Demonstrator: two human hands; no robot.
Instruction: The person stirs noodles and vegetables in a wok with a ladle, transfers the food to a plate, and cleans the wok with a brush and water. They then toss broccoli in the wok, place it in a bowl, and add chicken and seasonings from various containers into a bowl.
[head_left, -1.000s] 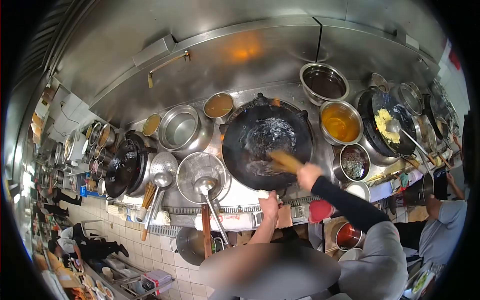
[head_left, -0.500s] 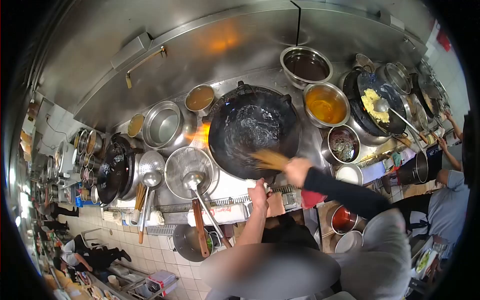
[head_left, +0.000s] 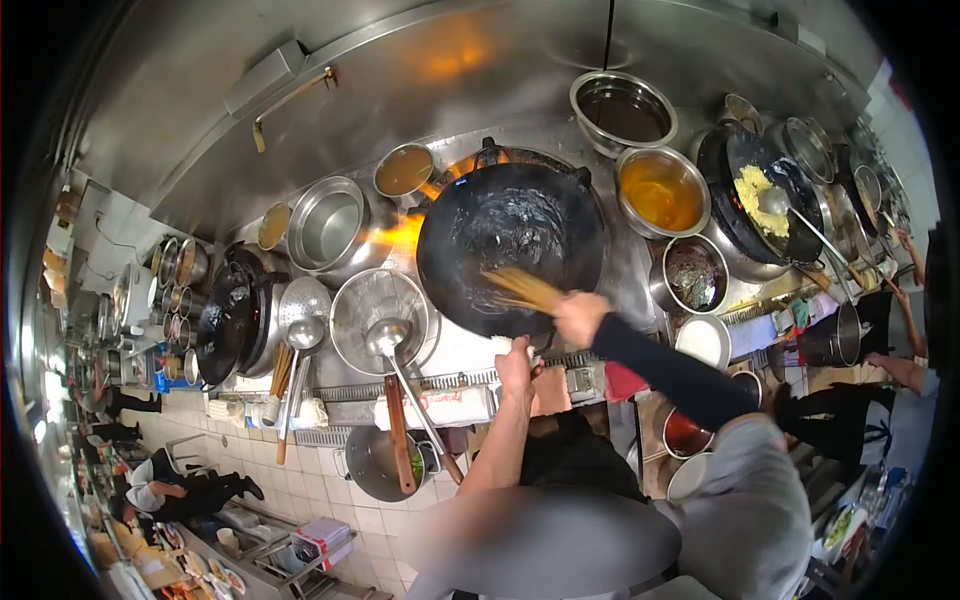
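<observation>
A large black wok (head_left: 455, 230) sits over the burner in the middle, its inside wet and shiny. My right hand (head_left: 582, 318) is closed round a bamboo wok brush (head_left: 530, 290), whose splayed bristles are against the wok's inner surface at the lower right. At the near rim of the wok, my left hand (head_left: 515, 368) is closed on a folded white cloth (head_left: 505, 345). The part of the rim under that cloth is hidden. Orange flame (head_left: 400, 238) comes out along the wok's left and back sides.
Left of the wok stand a wire strainer (head_left: 350, 335) with a ladle (head_left: 388, 335) in it, and a steel pot (head_left: 335, 187). Bowls of dark liquid (head_left: 628, 75) and orange liquid (head_left: 705, 210) stand right. Beyond, another wok (head_left: 800, 245) holds yellow food. A co-worker (head_left: 880, 425) is at far right.
The brush and my right hand have moved left and slightly upward across the wok. The wok is tilted differently, and more flame shows behind it. My left hand stays at the near rim.
</observation>
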